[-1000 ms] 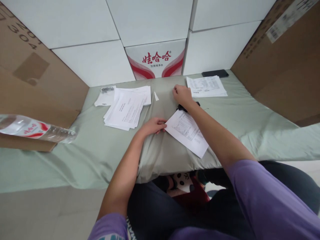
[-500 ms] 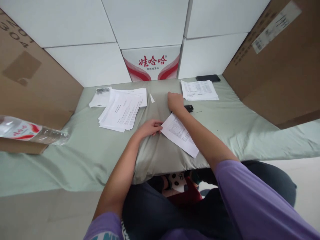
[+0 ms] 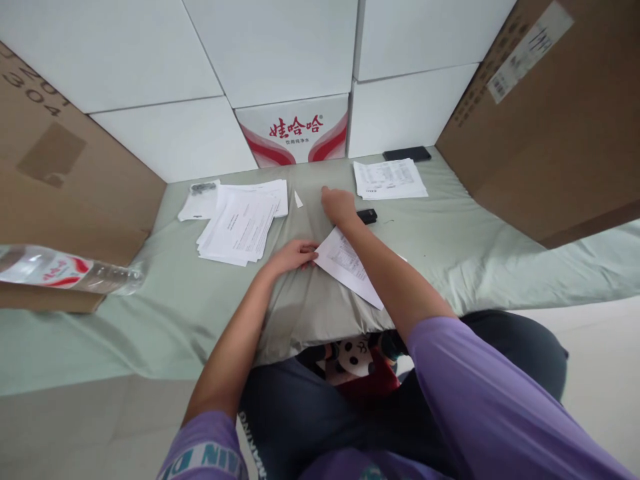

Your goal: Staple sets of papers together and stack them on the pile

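My left hand [image 3: 294, 255] pinches the left corner of a printed paper sheet [image 3: 345, 261] that lies slanted near the table's front edge. Across the sheet reaches my right forearm, hiding part of it. My right hand [image 3: 340, 205] is closed like a fist just beyond the sheet's top corner; whatever its fingers may hold is hidden. A black stapler [image 3: 368, 216] shows from behind the right wrist, its other end covered. Left of the hands lies a fanned stack of printed papers [image 3: 240, 223]. Another paper stack [image 3: 390, 179] is at the back right.
A black phone [image 3: 407, 154] lies behind the right stack. A clear packet [image 3: 200, 200] and a small white scrap [image 3: 299, 199] are on the green cloth [image 3: 440, 233]. Brown cartons [image 3: 545, 147] flank the table, white boxes [image 3: 295, 133] stand behind, and a water bottle [image 3: 65, 268] lies left.
The camera view has shifted slightly, so the whole scene sits a little differently in the picture. Both hands keep nearly the same places against the sheet and stapler.
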{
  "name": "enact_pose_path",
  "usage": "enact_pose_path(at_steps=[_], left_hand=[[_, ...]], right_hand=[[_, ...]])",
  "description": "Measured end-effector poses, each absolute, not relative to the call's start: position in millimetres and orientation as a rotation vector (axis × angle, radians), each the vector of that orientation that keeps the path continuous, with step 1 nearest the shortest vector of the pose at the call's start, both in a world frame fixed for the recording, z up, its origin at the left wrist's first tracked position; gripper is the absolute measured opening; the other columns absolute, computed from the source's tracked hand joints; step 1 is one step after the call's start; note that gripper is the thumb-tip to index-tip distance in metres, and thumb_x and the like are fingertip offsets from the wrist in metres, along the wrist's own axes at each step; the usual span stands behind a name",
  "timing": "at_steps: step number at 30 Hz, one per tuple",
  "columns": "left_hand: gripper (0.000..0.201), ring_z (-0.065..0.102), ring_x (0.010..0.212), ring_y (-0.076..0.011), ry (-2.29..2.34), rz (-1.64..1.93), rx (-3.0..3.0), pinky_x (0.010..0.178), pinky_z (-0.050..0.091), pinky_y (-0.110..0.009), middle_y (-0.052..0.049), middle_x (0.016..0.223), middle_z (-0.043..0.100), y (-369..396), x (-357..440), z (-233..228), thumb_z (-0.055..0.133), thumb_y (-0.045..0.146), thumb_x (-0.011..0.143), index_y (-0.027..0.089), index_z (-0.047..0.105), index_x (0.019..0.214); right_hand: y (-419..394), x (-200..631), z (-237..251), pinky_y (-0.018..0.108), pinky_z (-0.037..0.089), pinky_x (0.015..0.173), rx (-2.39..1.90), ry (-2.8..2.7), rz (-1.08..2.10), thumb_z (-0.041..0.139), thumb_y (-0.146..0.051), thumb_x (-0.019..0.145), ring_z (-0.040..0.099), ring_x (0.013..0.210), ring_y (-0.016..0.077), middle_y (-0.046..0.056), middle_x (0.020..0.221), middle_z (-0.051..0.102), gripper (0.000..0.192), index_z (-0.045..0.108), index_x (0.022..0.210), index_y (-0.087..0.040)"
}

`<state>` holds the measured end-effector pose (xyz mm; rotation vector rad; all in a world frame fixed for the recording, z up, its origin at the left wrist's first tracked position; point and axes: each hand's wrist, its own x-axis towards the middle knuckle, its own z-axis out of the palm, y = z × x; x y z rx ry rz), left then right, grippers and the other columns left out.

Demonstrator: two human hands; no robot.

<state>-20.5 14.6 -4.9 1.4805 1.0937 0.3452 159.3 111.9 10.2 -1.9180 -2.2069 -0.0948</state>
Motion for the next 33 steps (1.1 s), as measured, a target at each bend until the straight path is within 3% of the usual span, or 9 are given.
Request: enact_pose_path(at_steps=[18, 22, 26, 33], left_hand=[[0.043, 0.045, 0.043, -0.0079, 1.102, 0.442, 1.506, 0.047, 0.036, -0.022, 0.0, 0.062, 0.063, 6.3, -20.5, -7.9, 0.063, 0.023, 0.082, 0.011, 0.066, 0.123], [0.043, 0.045, 0.044, -0.0072, 1.1, 0.441, 1.512, 0.048, 0.036, -0.022, 0.0, 0.064, 0.064, 6.8, -21.4, -11.1, 0.063, 0.023, 0.083, 0.011, 0.065, 0.124], [0.043, 0.045, 0.044, -0.0072, 1.117, 0.44, 1.494, 0.047, 0.037, -0.022, 0.0, 0.065, 0.065, 6.5, -21.9, -10.7, 0.064, 0.024, 0.085, 0.01, 0.064, 0.125], [0.035, 0.05, 0.045, -0.0073, 1.179, 0.425, 1.455, 0.044, 0.034, -0.02, 0.0, 0.066, 0.065, 2.2, -28.2, 0.6, 0.066, 0.025, 0.083, 0.013, 0.066, 0.116]], right_hand=[[115.0, 170.5, 14.4, 0.033, 0.043, 0.078, -1.964, -2.056, 0.063, 0.031, -0.027, 0.1, 0.062, 0.095, 0.0258, 0.018, 0.109, 0.068, 0.036, 0.062, 0.114, -0.015], [116.0, 174.1, 19.4, 0.031, 0.041, 0.073, -1.876, -1.933, 0.096, 0.037, -0.029, 0.097, 0.06, 0.086, 0.023, 0.013, 0.097, 0.068, 0.03, 0.064, 0.103, -0.017], [97.2, 184.4, 33.3, 0.028, 0.041, 0.074, -1.523, -1.766, 0.084, 0.034, -0.037, 0.1, 0.055, 0.075, 0.0167, 0.004, 0.077, 0.06, 0.033, 0.062, 0.094, -0.019], [44.3, 225.1, 34.8, 0.029, 0.041, 0.062, -1.412, -1.148, 0.001, 0.022, -0.045, 0.099, 0.052, 0.069, 0.0156, 0.002, 0.074, 0.044, 0.042, 0.055, 0.088, -0.021]])
